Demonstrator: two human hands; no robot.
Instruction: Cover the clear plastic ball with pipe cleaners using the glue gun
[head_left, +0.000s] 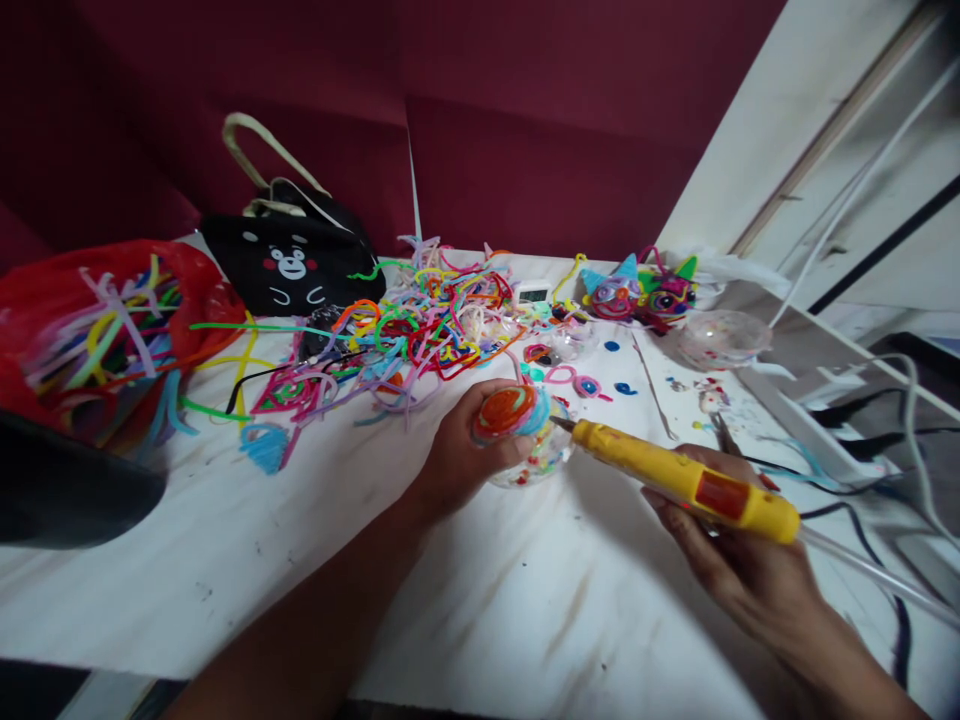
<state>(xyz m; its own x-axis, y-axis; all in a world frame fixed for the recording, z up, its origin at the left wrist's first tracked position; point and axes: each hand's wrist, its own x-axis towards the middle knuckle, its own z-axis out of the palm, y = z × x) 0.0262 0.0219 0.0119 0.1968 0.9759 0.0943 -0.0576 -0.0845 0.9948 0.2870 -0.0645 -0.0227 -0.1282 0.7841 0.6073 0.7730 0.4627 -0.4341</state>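
Left hand: grip closed around a clear ball, held just above the bench near its middle.
Ball: bears an orange-red swirl and a blue patch on its upper side, coloured dots lower down.
Right hand: grip closed on a yellow glue gun, toward the right edge of the bench.
Glue gun: long axis runs from lower right to upper left; its tip points left at the ball and touches or nearly touches it. A clear glue stick trails from its rear.
Far side: pile of pipe cleaners; black bag at far left; red bag at left edge; two finished figures and a clear bowl at far right.
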